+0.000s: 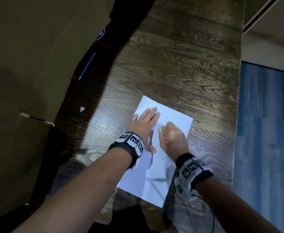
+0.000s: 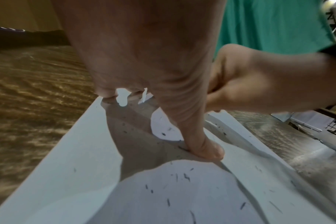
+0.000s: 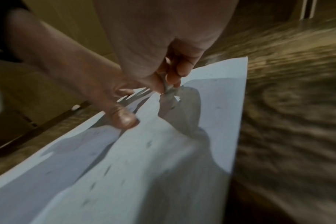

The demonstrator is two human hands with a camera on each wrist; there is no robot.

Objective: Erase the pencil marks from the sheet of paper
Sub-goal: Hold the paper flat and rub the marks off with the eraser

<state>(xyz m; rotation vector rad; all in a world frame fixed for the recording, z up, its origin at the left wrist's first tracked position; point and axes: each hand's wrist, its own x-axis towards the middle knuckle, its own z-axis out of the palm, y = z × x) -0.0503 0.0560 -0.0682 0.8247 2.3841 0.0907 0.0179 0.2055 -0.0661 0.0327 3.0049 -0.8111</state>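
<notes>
A white sheet of paper [image 1: 156, 167] lies on the dark wooden table [image 1: 180, 68], a little wrinkled, with dark eraser crumbs [image 2: 186, 177] scattered over it. My left hand [image 1: 144, 121] lies flat on the sheet's upper left part, fingers straight and spread, thumb [image 2: 207, 148] pressing the paper. My right hand [image 1: 169, 133] is beside it on the sheet's upper right and pinches a small pale eraser [image 3: 168, 87] between thumb and fingers, its tip on the paper. The right hand is blurred. Most of the eraser is hidden by the fingers. The paper [image 3: 144, 159] shows faint smudges.
A blue pencil [image 1: 87, 66] lies at the far left by a large brown cardboard sheet [image 1: 28, 64]. A small white scrap [image 1: 82, 109] sits left of the paper. The table's right edge [image 1: 237, 115] drops to blue flooring. Black cables [image 1: 203, 207] hang near my right wrist.
</notes>
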